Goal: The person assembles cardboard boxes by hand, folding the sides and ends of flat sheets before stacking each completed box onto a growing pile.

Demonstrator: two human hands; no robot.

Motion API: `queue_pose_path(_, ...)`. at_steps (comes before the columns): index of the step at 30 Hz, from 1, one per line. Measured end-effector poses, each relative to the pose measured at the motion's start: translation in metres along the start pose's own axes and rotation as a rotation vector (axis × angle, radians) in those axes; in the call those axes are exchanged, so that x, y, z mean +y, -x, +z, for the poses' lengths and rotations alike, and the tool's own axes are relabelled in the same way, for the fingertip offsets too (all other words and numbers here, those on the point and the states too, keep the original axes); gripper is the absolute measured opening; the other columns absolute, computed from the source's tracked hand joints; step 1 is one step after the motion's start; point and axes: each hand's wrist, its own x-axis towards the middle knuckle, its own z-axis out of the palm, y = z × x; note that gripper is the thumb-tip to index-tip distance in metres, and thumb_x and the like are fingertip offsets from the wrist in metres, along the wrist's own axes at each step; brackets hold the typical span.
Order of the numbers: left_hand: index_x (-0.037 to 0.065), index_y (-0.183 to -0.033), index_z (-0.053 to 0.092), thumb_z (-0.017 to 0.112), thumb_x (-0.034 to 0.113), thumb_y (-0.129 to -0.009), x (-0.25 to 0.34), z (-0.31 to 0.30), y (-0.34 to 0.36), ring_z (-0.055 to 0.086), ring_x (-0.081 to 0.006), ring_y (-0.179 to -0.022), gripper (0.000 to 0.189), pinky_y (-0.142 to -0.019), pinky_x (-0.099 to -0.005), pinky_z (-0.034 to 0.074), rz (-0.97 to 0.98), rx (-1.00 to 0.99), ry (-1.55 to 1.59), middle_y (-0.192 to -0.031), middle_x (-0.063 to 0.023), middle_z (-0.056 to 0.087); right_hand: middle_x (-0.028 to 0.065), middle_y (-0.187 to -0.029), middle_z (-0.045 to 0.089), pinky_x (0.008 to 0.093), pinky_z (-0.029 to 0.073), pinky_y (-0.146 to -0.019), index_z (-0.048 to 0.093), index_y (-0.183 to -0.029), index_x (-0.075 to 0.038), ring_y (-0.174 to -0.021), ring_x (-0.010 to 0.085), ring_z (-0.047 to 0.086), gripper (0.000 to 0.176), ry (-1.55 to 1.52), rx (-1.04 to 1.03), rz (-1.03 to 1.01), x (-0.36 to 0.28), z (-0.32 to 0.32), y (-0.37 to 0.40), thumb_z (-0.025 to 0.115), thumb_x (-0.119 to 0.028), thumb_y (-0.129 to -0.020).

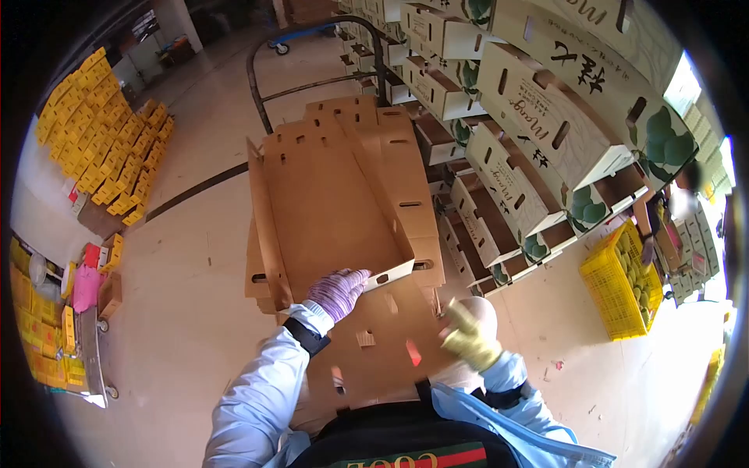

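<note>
A brown cardboard sheet (328, 207) with partly raised sides lies on a stack of flat cardboard (425, 234) in front of me. My left hand (338, 294), in a purple striped glove, is closed at its near edge, beside a folded-up white-faced flap with a hand slot. The fingertips meet the flap's left end. My right hand (470, 340), in a yellow-green glove, is off the cardboard to the right, blurred by motion, with its fingers apart and nothing in them. Slotted cardboard (390, 351) reaches down to my body.
Stacked white mango boxes (515, 175) rise along the right. A yellow crate (597, 292) of green fruit stands beyond them, near another person's arm (646, 226). A metal cart handle (312, 27) is ahead. Yellow boxes (101, 125) and a loaded trolley (95, 359) are left.
</note>
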Motion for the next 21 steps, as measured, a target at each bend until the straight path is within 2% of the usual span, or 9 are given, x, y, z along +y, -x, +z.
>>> queue_pose_path(2,0.008,-0.111,0.062,0.052,0.025,-0.093,-0.018,0.008,-0.006,0.061,-0.0348,-0.097,0.026,-0.084,-0.0429,0.049,0.105,-0.013,0.15,-0.101,-0.0152,0.066,0.0147,-0.113,0.061,0.0324,0.049,-0.087,0.029,-0.146,-0.004,-0.103,0.0246,0.06,0.078,-0.353,-0.148,-0.21,-0.087,-0.007,-0.012,0.072,-0.01,-0.081)
queue_pose_path(3,0.008,-0.111,0.062,0.052,0.025,-0.093,-0.02,0.003,-0.009,0.061,-0.0348,-0.097,0.026,-0.084,-0.0429,0.049,0.119,-0.01,0.145,-0.101,-0.0152,0.066,0.0125,-0.108,0.062,0.0346,0.051,-0.078,0.033,-0.144,-0.005,-0.087,0.0226,0.063,0.078,0.066,-0.049,-0.515,-0.101,-0.002,-0.027,0.073,-0.007,-0.077)
queue_pose_path(5,0.006,-0.11,0.063,0.052,0.024,-0.093,-0.019,-0.015,-0.018,0.061,-0.0364,-0.095,0.027,-0.084,-0.0427,0.049,0.184,-0.231,0.139,-0.098,-0.0163,0.066,0.014,-0.11,0.061,0.0365,0.052,-0.077,0.041,-0.137,-0.003,-0.086,0.0266,0.063,0.07,0.528,-0.058,-0.417,-0.121,0.003,-0.044,0.071,-0.004,-0.073)
queue_pose_path(6,0.005,-0.112,0.064,0.053,0.027,-0.094,-0.015,-0.021,-0.017,0.06,-0.0369,-0.098,0.03,-0.088,-0.0419,0.047,0.093,-0.317,0.175,-0.101,-0.0174,0.066,0.0153,-0.108,0.061,0.037,0.052,-0.078,0.049,-0.127,-0.002,-0.091,0.032,0.063,0.065,0.826,-0.031,-0.605,-0.11,0.002,-0.066,0.069,0.001,-0.066)
queue_pose_path(9,0.006,-0.117,0.062,0.055,0.033,-0.094,-0.033,-0.01,-0.003,0.06,-0.0337,-0.101,0.037,-0.094,-0.0403,0.044,0.151,-0.326,0.151,-0.105,-0.0185,0.065,0.0152,-0.105,0.061,0.0442,0.046,-0.093,0.059,-0.117,-0.006,-0.095,0.034,0.062,0.056,1.208,-0.048,-0.96,-0.124,0.011,-0.093,0.073,-0.018,-0.064)
queue_pose_path(12,0.004,-0.114,0.063,0.057,0.034,-0.093,-0.016,-0.054,0.004,0.061,-0.0323,-0.098,0.037,-0.09,-0.0396,0.047,0.116,-0.538,0.293,-0.104,-0.0174,0.066,0.0145,-0.103,0.063,0.048,0.04,-0.099,0.06,-0.115,-0.007,-0.097,0.0354,0.061,0.055,1.215,-0.032,-0.862,-0.092,0.024,-0.11,0.074,-0.03,-0.067)
queue_pose_path(14,0.003,-0.112,0.062,0.06,0.026,-0.091,-0.053,-0.06,0.027,0.062,-0.026,-0.097,0.031,-0.081,-0.0353,0.05,0.006,-0.417,0.306,-0.102,-0.0171,0.065,0.014,-0.101,0.064,0.0483,0.04,-0.1,0.061,-0.115,-0.008,-0.097,0.0356,0.061,0.055,1.123,0.048,-0.767,-0.088,0.031,-0.113,0.075,-0.032,-0.068)
queue_pose_path(18,0.007,-0.127,0.052,0.06,0.018,-0.09,-0.076,-0.078,0.135,0.056,-0.0302,-0.111,0.039,-0.097,-0.0398,0.045,-0.472,0.745,0.128,-0.124,-0.0157,0.056,0.0137,-0.089,0.064,0.0459,0.046,-0.09,0.063,-0.109,-0.007,-0.089,0.036,0.061,0.051,0.939,0.252,-0.735,-0.079,0.041,-0.115,0.078,-0.034,-0.068)
queue_pose_path(21,0.009,-0.138,0.041,0.052,0.019,-0.096,-0.146,0.04,0.227,0.052,-0.0271,-0.118,0.045,-0.108,-0.0388,0.036,-0.485,0.592,0.959,-0.133,-0.0133,0.051,0.0137,-0.082,0.063,0.0444,0.048,-0.078,0.063,-0.107,-0.005,-0.081,0.0365,0.06,0.053,0.94,0.372,-0.774,-0.073,0.05,-0.119,0.08,-0.034,-0.065)
